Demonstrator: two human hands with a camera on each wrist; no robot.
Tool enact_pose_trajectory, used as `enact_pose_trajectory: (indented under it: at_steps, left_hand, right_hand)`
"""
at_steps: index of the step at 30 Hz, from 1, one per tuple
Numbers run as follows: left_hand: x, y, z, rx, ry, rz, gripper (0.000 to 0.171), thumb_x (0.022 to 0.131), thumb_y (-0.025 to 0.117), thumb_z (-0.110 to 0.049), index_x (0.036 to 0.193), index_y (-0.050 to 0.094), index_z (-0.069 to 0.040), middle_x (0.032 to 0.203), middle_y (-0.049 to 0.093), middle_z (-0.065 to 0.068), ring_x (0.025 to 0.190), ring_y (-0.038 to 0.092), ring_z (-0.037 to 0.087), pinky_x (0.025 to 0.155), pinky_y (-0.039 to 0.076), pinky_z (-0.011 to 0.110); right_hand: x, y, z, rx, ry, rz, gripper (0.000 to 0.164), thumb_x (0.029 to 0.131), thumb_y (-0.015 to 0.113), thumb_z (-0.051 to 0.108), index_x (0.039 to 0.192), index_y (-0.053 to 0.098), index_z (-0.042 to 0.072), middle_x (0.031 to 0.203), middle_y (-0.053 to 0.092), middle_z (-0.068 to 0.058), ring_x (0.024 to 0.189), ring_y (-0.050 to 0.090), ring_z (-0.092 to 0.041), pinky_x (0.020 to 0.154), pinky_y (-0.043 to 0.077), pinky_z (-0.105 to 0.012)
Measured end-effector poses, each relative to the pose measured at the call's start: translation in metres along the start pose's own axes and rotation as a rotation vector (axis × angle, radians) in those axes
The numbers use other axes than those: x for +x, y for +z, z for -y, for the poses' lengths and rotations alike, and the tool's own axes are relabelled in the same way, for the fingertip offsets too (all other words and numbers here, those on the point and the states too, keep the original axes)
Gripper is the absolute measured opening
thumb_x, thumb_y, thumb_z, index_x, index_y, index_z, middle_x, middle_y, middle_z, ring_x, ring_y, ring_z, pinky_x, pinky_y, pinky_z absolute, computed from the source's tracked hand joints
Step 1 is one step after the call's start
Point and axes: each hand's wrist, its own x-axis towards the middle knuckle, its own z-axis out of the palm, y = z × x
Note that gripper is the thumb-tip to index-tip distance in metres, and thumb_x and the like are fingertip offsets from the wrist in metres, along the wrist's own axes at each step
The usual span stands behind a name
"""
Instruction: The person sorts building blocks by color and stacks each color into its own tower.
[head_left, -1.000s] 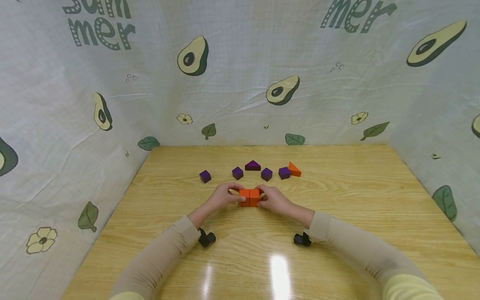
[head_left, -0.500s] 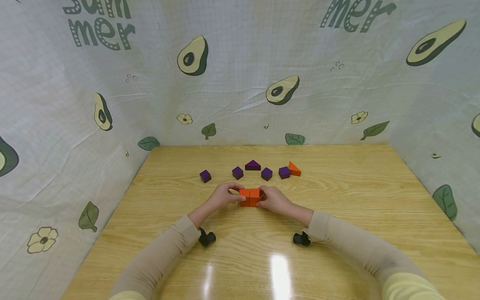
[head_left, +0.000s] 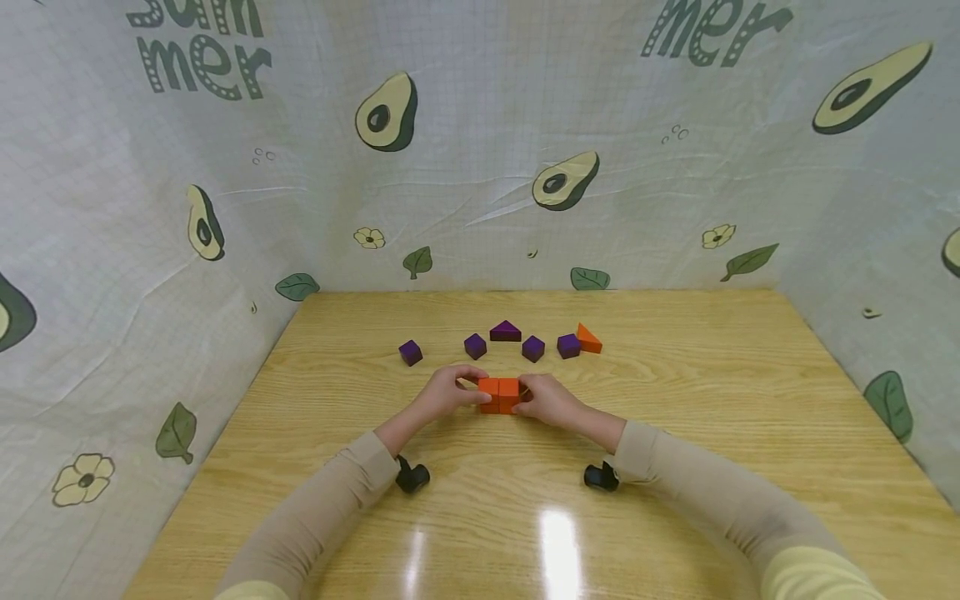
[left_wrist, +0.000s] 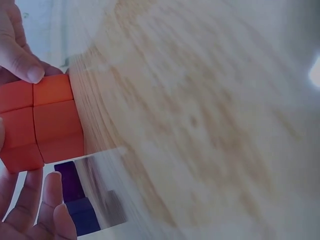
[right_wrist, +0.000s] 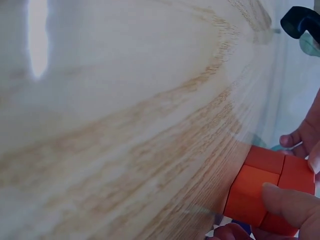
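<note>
Orange cubes (head_left: 498, 396) stand pressed together in a small block on the table, two wide and two high. My left hand (head_left: 442, 393) grips the block's left side, its thumb on the near face and its fingers behind. On the opposite side my right hand (head_left: 551, 402) pinches the block, with its thumb (right_wrist: 287, 202) on an orange face in the right wrist view. The left wrist view shows the seams between the cubes (left_wrist: 55, 120) lining up closely. Fingers hide the outer sides of the block.
Behind the block lie several purple cubes (head_left: 476, 346) and a purple triangular block (head_left: 506, 332). An orange triangular block (head_left: 588, 339) touches the rightmost purple cube (head_left: 568, 346). A printed cloth (head_left: 480, 167) encloses the wooden table (head_left: 675, 375) at back and sides.
My right wrist has shifted very slightly to the left. The orange cubes and my left hand stay in place.
</note>
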Motion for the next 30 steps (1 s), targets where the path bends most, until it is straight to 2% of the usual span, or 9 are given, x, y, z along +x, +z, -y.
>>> enact_pose_trajectory:
  at_steps: [6,13,20,23,27,28,29,30]
  left_hand:
    - [-0.001,-0.001,0.004,0.028,0.058,0.003,0.037,0.078,0.073,-0.024,0.112,0.064,-0.012,0.109,0.061,0.006,0.079,0.054,0.016,0.067,0.047,0.026]
    - [-0.001,-0.001,0.004,0.031,0.062,-0.003,0.035,0.078,0.074,-0.024,0.110,0.065,-0.013,0.108,0.062,0.004,0.088,0.055,0.016,0.072,0.047,0.026]
    - [0.000,-0.001,0.003,0.030,0.059,-0.011,0.035,0.077,0.074,-0.024,0.110,0.066,-0.014,0.106,0.063,0.003,0.087,0.055,0.016,0.072,0.047,0.026]
    - [0.000,-0.002,0.002,0.050,0.087,-0.006,0.037,0.078,0.073,-0.025,0.112,0.065,-0.013,0.107,0.063,0.004,0.091,0.056,0.016,0.075,0.048,0.027]
    - [-0.003,-0.002,0.001,0.078,0.107,0.011,0.049,0.076,0.075,-0.025,0.120,0.059,-0.011,0.110,0.061,0.007,0.087,0.059,0.018,0.076,0.049,0.030]
    - [-0.004,-0.003,0.001,0.081,0.104,0.016,0.052,0.076,0.075,-0.026,0.123,0.057,-0.011,0.111,0.061,0.007,0.085,0.060,0.018,0.075,0.050,0.030]
    - [-0.005,-0.003,0.000,0.079,0.101,0.020,0.055,0.075,0.075,-0.025,0.125,0.056,-0.011,0.111,0.060,0.008,0.083,0.061,0.018,0.075,0.050,0.030]
    - [-0.006,-0.003,0.001,0.080,0.104,0.021,0.057,0.075,0.076,-0.025,0.126,0.054,-0.010,0.111,0.060,0.009,0.081,0.062,0.018,0.074,0.051,0.031]
  right_hand:
    - [0.002,0.000,0.000,-0.023,0.003,0.018,0.024,0.080,0.069,0.008,0.100,0.062,-0.001,0.092,0.066,-0.009,0.079,0.059,-0.016,0.075,0.049,-0.031]
    - [0.003,-0.001,-0.001,-0.050,0.007,0.028,0.022,0.080,0.069,0.010,0.099,0.062,0.000,0.090,0.066,-0.008,0.077,0.058,-0.014,0.074,0.048,-0.031]
    - [0.004,0.002,-0.003,-0.056,0.030,0.015,0.024,0.080,0.070,0.010,0.099,0.061,0.000,0.089,0.064,-0.007,0.076,0.056,-0.014,0.074,0.048,-0.031]
    - [0.005,0.001,-0.003,-0.049,0.035,0.040,0.031,0.077,0.071,0.009,0.105,0.059,0.000,0.092,0.064,-0.007,0.080,0.056,-0.016,0.076,0.047,-0.033]
    - [0.004,-0.010,-0.001,-0.067,0.049,0.112,0.054,0.074,0.071,0.005,0.123,0.050,-0.004,0.107,0.062,-0.013,0.086,0.057,-0.019,0.081,0.047,-0.037]
    - [0.004,-0.014,-0.001,-0.085,0.050,0.123,0.056,0.075,0.070,0.004,0.125,0.048,-0.005,0.110,0.061,-0.015,0.085,0.057,-0.020,0.081,0.047,-0.038]
    - [0.004,-0.019,-0.002,-0.107,0.051,0.122,0.056,0.076,0.068,0.003,0.127,0.047,-0.005,0.112,0.060,-0.017,0.083,0.058,-0.020,0.085,0.046,-0.041]
    - [0.004,-0.024,-0.004,-0.129,0.033,0.104,0.055,0.076,0.066,0.001,0.127,0.047,-0.007,0.112,0.060,-0.018,0.080,0.059,-0.021,0.082,0.047,-0.041]
